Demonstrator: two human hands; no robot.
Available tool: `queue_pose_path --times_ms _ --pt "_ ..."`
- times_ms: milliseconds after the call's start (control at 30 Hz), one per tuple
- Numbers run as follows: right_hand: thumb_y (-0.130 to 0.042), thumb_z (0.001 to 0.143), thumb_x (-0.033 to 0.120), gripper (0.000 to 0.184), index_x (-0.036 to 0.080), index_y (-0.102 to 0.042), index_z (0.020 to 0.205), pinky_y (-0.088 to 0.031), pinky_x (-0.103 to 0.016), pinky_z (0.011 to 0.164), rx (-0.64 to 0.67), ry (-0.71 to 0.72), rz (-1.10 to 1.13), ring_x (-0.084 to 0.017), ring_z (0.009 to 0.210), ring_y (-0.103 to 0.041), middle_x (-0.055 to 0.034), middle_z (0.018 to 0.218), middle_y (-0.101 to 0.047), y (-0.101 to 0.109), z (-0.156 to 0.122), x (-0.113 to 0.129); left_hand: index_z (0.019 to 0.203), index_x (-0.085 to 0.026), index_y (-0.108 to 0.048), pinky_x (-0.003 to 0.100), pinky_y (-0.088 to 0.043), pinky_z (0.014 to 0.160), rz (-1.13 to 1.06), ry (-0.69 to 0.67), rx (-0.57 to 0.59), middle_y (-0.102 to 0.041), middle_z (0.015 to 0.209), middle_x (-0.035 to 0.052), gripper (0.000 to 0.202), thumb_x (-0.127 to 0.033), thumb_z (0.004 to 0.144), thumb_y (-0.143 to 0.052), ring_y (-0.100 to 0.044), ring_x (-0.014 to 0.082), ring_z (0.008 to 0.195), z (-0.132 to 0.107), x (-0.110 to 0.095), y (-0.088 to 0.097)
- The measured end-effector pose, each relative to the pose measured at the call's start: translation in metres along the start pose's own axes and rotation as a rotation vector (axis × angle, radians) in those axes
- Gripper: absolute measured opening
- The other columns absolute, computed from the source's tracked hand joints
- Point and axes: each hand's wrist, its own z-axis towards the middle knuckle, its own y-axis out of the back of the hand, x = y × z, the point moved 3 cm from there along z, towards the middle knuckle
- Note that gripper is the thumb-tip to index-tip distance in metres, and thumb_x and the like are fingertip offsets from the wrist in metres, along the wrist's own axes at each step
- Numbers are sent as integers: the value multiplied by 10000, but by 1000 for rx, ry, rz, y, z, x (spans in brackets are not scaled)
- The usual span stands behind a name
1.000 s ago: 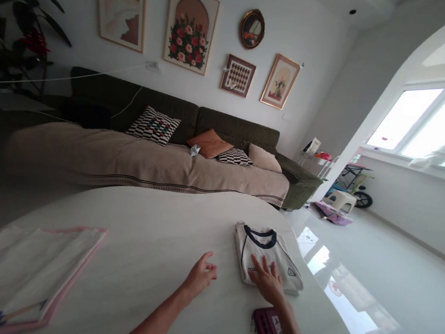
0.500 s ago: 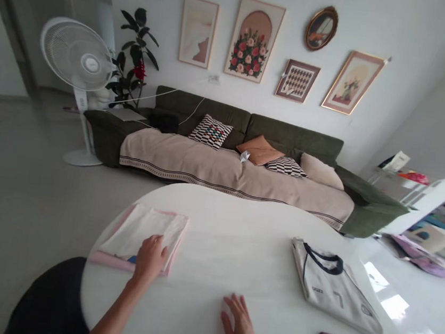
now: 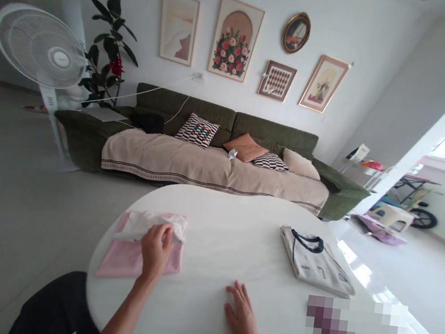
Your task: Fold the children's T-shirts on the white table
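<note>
On the left of the white table (image 3: 214, 241) lies a folded pink cloth (image 3: 119, 260). A white cloth (image 3: 137, 225) rests on top of it, bunched toward the far side, so the near half of the pink one shows. My left hand (image 3: 156, 248) is closed in a pinch on the near edge of the white cloth, lifting it. Flat on the tabletop, with fingers spread and nothing in them, is my right hand (image 3: 242, 314). To its right lies a folded grey-white jersey (image 3: 313, 266) with a dark collar.
A blurred-out maroon object (image 3: 332, 329) sits at the table's right front. Behind the table stands a green sofa (image 3: 197, 108) with cushions and a beige cover. A white floor fan (image 3: 43, 50) is at the left, and a dark seat (image 3: 56, 303) at the near left.
My left hand has taken hold of the white cloth and drawn its near edge up and away, uncovering the pink cloth. My right hand stays on the table. The view has turned rightward.
</note>
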Motion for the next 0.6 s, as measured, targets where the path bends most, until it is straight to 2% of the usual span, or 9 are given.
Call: queue_pose_path --times_ms 67,100,133,200,233,333,400,500,600 --pt "-484 741 336 358 205 -632 1040 -321 -442 1028 -45 -43 80 -263 1287 -312 -80 1267 -523 3 4 9 861 -189 -578 317 -388 827 -170 -97 -18 -610 861 65 236 -326 871 -386 -541 199 860 -6 -35 7" --pt "-481 754 391 374 205 -630 1041 -328 -430 1022 -64 -64 156 -263 1269 -345 -85 1238 -549 4 6 14 857 -201 -586 329 -385 839 -240 -153 35 -611 855 61 220 -324 865 -404 -539 202 862 -15 -52 7" --pt "-459 772 454 417 210 -611 1073 -359 -409 998 -70 -90 262 -256 1237 -396 -85 1211 -570 5 9 20 854 -217 -599 334 -388 844 -305 -211 133 -613 849 55 208 -318 858 -417 -540 203 863 -27 -66 4" --pt "-373 796 571 545 215 -525 1180 -455 -353 888 -53 -164 517 -229 1117 -521 -84 1167 -595 1 12 29 884 -253 -634 332 -416 839 -430 -364 433 -618 846 52 209 -313 838 -439 -546 210 881 -61 -87 -8" --pt "-347 791 612 603 207 -482 1217 -495 -326 805 -34 -200 618 -219 1031 -576 -91 1141 -605 -3 12 32 893 -266 -647 333 -435 833 -477 -362 502 -619 855 57 217 -323 824 -450 -551 216 886 -79 -89 -14" --pt "-432 728 656 685 143 -484 1178 -516 -299 653 -66 -195 663 -209 799 -633 -119 1026 -631 -16 6 37 932 -284 -661 366 -468 824 -483 -309 559 -624 903 76 250 -319 813 -444 -564 229 880 -123 -68 -26" --pt "-489 733 599 588 135 -530 1092 -508 -291 650 -142 -107 581 -196 738 -624 -119 981 -631 -24 -2 38 972 -269 -655 394 -466 850 -437 -289 525 -626 944 91 288 -290 825 -408 -569 232 907 -141 -44 -30" --pt "-456 807 487 399 169 -562 1024 -500 -265 650 -206 -13 525 -176 727 -615 -103 959 -627 -29 -12 39 1008 -267 -642 406 -415 948 -351 -309 440 -629 1002 86 319 -257 840 -371 -564 220 990 -153 -13 -36" --pt "-455 820 448 348 186 -567 1018 -498 -253 625 -225 10 508 -169 705 -615 -91 948 -629 -29 -14 40 964 -268 -648 407 -402 970 -305 -343 421 -641 973 74 297 -256 844 -377 -578 210 981 -155 -2 -46"
